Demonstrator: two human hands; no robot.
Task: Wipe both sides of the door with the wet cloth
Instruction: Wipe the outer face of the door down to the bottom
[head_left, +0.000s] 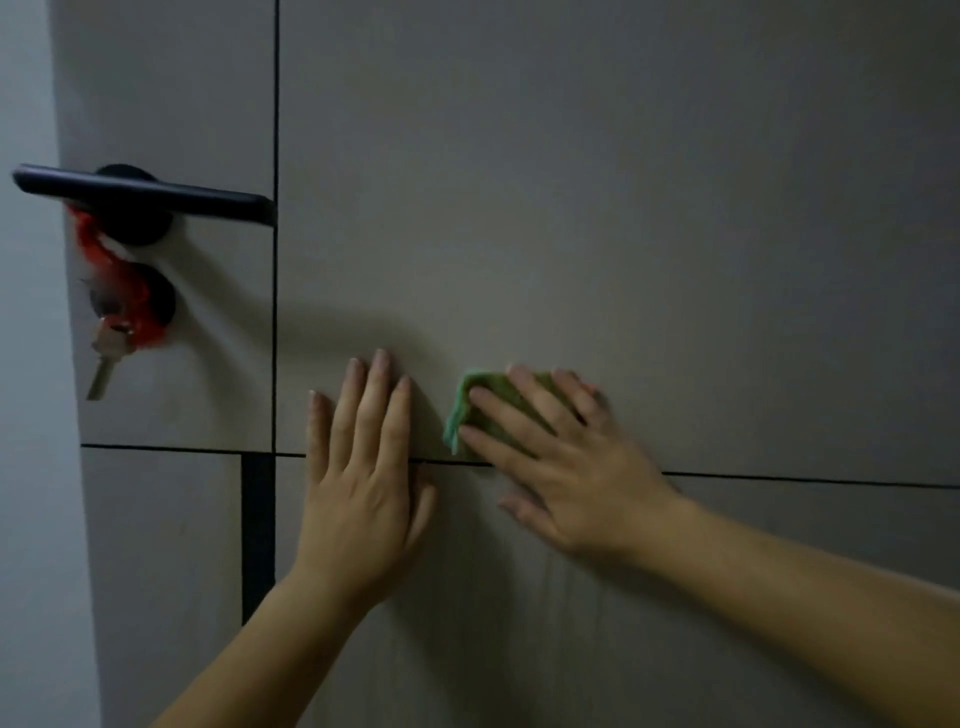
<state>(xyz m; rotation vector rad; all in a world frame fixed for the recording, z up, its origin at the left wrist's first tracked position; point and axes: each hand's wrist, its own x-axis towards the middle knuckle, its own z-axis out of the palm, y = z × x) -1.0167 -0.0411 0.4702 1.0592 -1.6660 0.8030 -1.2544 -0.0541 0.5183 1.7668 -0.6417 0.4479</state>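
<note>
A pale wall (26, 415) runs down the far left edge of the frame. Next to it begins the grey-brown door (571, 182), which fills the rest of the view. In the upper left, a black lever handle (140, 195) sticks out horizontally from a round black rosette. A red cord (111, 270) hangs from the base of the handle and loops down over a 2nd round black lock plate (163, 304) just below. A silver key (104, 358) dangles from the cord's lower end, blurred at its tip.

A thin dark vertical groove (276, 104) splits the door panel just right of the handle's tip. Lower left, a wider black inset strip (258, 535) runs downward from a horizontal groove (805, 480) that crosses the door toward the right edge.

Just left of the centre, in the lower half, the left hand (363, 478) lies flat on the door, palm against the surface. Its 4 fingers are straight, close together and pointing up, and it holds nothing. It straddles the horizontal groove.

Immediately to its right, apart from it by a narrow gap, is the green cloth (465, 410), folded into a small pad against the door just above the groove. The right hand (561, 467) covers most of it, fingers straight and fanned apart toward the upper left, pressing the cloth flat to the panel. Only the cloth's left edge and upper corner show past the fingers. Both bare forearms rise from the bottom of the frame.
</note>
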